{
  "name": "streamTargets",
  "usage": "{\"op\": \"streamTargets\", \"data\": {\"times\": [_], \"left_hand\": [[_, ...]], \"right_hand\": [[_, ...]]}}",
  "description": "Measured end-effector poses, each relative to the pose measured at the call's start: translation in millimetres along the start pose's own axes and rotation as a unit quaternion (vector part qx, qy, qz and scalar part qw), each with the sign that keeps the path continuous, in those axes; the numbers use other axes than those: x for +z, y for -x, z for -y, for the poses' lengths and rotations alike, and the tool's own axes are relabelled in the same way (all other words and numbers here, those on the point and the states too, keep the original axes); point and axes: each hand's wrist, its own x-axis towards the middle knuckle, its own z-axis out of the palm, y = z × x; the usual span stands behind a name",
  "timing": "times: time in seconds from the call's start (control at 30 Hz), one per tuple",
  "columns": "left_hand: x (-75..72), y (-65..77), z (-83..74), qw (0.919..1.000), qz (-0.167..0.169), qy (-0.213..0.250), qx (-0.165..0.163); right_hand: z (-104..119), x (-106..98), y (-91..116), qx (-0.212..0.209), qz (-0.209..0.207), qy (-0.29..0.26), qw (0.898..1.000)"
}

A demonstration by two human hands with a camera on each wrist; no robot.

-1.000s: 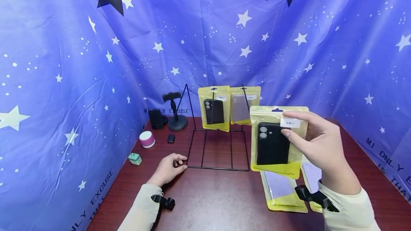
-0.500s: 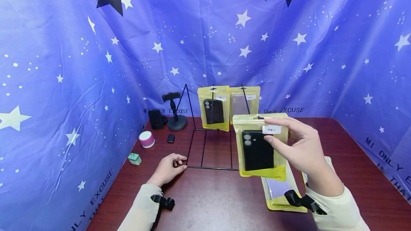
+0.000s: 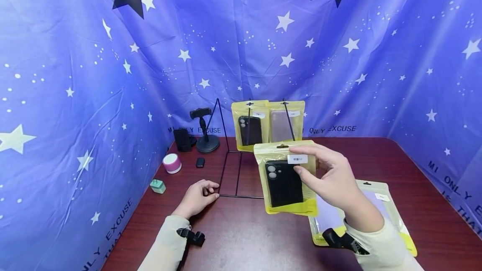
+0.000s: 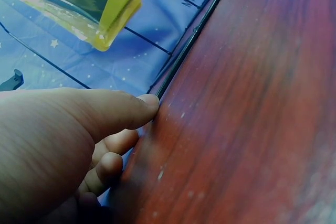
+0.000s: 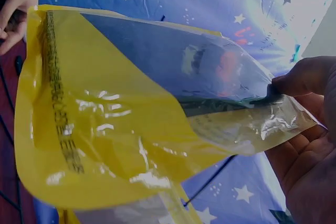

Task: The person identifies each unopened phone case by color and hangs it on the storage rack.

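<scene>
A bag [image 3: 284,185] is pinched by right hand [image 3: 333,177], rack [image 3: 241,196] by left hand [image 3: 196,199]. Two bags [image 3: 257,131] are hung beyond, two unhung [image 3: 388,210] below.

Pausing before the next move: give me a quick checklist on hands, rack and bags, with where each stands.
1. Right hand has the held bag by its upper right: ok, pinched beside the label.
2. Hang hole at the top and uncovered: ok in the head view, though a fingertip is close.
3. Left hand on the rack: ok, thumb at the front left corner.
4. Black-case bag and purple-case bag hanging: ok, side by side.
5. Right hook tip in sight: cannot tell, the held bag may cover it.
6. Held bag on a hook: not ok, in the hand only.
</scene>
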Motion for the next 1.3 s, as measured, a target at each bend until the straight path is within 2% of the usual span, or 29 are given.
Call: {"op": "streamTargets", "data": {"times": [0.43, 0.73, 1.3], "left_hand": [[-0.8, -1.8, 2.1, 1.0000, -0.001, -0.005, 0.006], [0.8, -2.9, 4.3, 0.9999, -0.005, -0.003, 0.012], [1.4, -2.3, 4.6, 0.9999, -0.006, 0.002, 0.012]], "right_hand": [[-3.3, 30.1, -3.6, -0.016, 0.027, 0.006, 0.999], [-13.5, 47.2, -14.8, 0.008, 0.044, -0.008, 0.999], [-30.4, 67.6, -14.5, 0.033, 0.026, -0.033, 0.999]]}}
